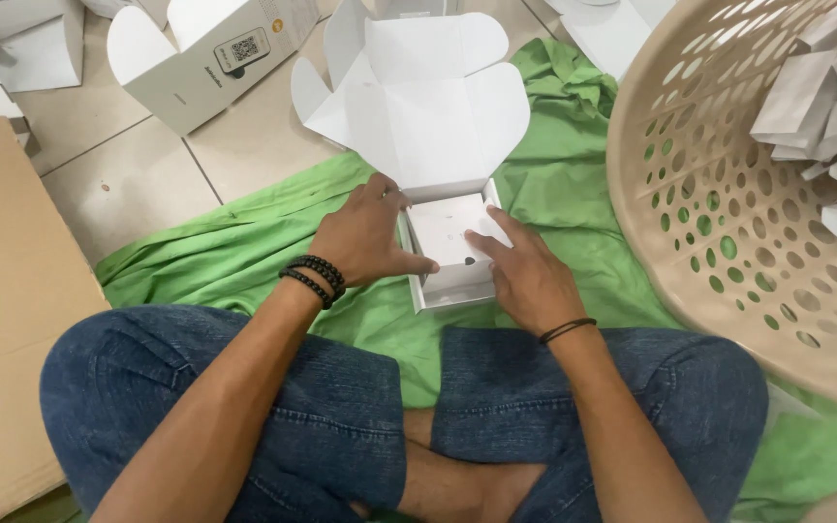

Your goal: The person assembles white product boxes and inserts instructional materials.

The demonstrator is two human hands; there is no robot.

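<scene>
Cross-legged on the crumpled green cloth (244, 242), the person frames a small open white cardboard box (449, 254) just past the knees. The left hand (365, 235) presses its left wall, thumb across the rim; the right hand (525, 274) lies spread on the white insert. The box's long axis runs away from the person, flaps (428, 107) raised at the far end. Right, a beige perforated plastic basket (728, 223) holds folded white cartons (830, 107)

Single head-worn view, looking steeply down, close over crossed legs and green cloth (244, 242)
</scene>
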